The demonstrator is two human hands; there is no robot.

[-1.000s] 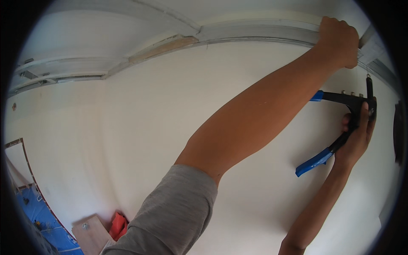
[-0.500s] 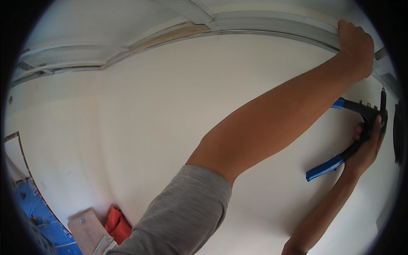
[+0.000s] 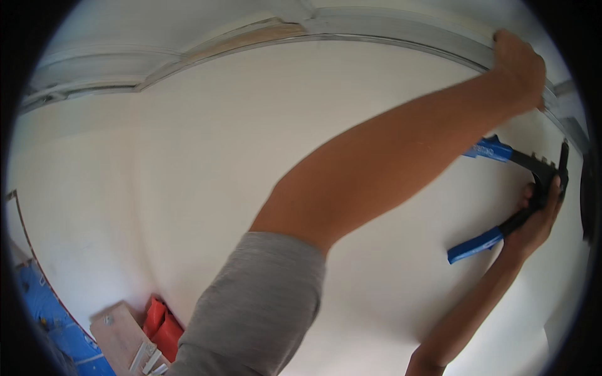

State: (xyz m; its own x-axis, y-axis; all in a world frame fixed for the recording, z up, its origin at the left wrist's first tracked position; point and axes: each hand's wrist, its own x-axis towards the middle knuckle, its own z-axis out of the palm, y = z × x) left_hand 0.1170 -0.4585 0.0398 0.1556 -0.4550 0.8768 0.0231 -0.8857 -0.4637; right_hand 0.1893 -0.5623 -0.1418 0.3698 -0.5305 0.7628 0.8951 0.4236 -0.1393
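Note:
My left hand, its bare arm crossing the view from a grey sleeve, is closed at the edge of a grey metal ceiling channel at the upper right. Most of its fingers are out of sight behind the hand and the channel. Below it, my right hand grips a hand riveter by its black body. Two blue-covered handles of the riveter are spread wide apart, the upper one partly behind my left forearm. The slim nose points up toward the ceiling frame, apart from it.
A pale wall stands close in front. Metal framing runs along its top, with a brownish strip at the left. Low on the left are a red bag-like item, a leaning board and blue sheeting. A dark object shows at the right rim.
The view has shifted slightly, so the ceiling frame sits higher. More of the riveter's upper blue handle now shows past my left forearm. Both hands keep their holds.

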